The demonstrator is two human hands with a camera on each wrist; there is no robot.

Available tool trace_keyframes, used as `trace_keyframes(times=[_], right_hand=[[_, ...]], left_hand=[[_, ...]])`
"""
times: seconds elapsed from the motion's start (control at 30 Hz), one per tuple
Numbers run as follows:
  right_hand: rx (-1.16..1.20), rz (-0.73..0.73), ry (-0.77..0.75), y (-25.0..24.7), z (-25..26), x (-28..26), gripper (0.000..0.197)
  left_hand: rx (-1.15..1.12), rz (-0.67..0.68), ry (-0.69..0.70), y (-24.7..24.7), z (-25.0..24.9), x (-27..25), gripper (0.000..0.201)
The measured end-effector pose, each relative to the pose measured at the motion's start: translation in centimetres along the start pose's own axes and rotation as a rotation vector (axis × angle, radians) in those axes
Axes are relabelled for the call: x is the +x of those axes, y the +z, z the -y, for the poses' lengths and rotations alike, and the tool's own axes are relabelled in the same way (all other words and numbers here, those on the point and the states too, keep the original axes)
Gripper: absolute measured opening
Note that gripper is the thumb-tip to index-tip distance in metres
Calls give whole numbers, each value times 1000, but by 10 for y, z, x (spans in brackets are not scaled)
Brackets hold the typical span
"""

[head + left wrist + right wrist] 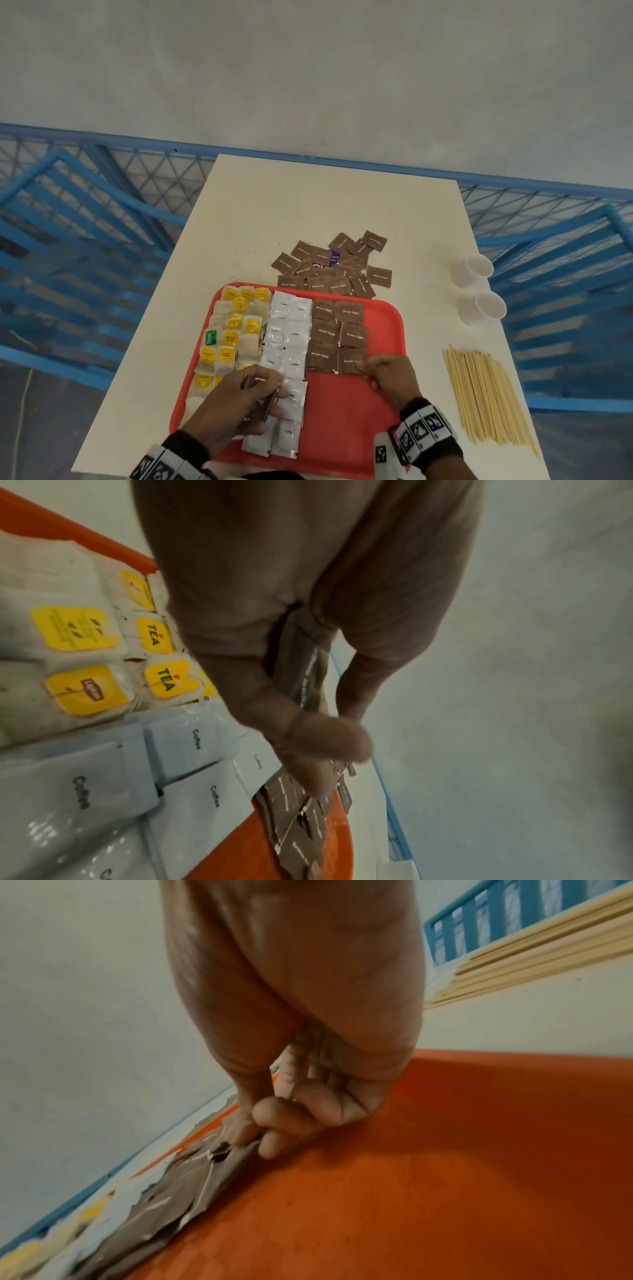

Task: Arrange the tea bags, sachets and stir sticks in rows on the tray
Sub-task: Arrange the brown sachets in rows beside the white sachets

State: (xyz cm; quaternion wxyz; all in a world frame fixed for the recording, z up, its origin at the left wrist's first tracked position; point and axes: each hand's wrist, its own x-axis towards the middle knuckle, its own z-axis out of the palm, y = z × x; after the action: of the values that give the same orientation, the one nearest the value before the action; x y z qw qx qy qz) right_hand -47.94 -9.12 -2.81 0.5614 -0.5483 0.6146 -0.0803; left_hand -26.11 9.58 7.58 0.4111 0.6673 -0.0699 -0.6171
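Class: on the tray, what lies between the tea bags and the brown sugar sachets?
White coffee sachets, in two columns, fill the stretch between the tea bags and the brown sugar sachets on the red tray; the head view shows it.

On the tray [383, 318], tea bags [236, 329] lay left, coffee sachets [286, 339] in the middle, sugar sachets [337, 334] right. Behind the tray lay loose sugar sachets [334, 265]; to its right, stir sticks [486, 397] and two cups [478, 289].

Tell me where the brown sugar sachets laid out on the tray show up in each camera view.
Head: brown sugar sachets in the tray's right-of-centre columns, beside the coffee sachets.
Left wrist: bottom centre, below the left hand.
Right wrist: lower left, at the right hand fingertips.
Shared landmark: red tray.
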Motion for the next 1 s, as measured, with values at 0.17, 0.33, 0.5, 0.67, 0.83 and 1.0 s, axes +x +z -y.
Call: trace_keyframes(times=[0.17, 0.33, 0.5, 0.67, 0.83, 1.0], right_hand=[[-215, -164, -13, 7, 1, 1, 40], [-334, -137, -50, 10, 21, -15, 43], [-226, -40, -376, 23, 64, -69, 32], [-132, 318, -519, 49, 97, -108, 13], [48, 342, -437, 38, 95, -105, 15], [262, 336, -338, 30, 94, -106, 7]], left_hand=[[-186, 33, -48, -5, -3, 0, 28], [-288, 71, -36, -2, -10, -2, 40], [-387, 116, 9, 2, -17, -2, 43], [-356, 196, 45, 13, -23, -1, 43], [-162, 135, 156, 18, -25, -7, 28], [-107, -4, 255, 17, -22, -7, 23]])
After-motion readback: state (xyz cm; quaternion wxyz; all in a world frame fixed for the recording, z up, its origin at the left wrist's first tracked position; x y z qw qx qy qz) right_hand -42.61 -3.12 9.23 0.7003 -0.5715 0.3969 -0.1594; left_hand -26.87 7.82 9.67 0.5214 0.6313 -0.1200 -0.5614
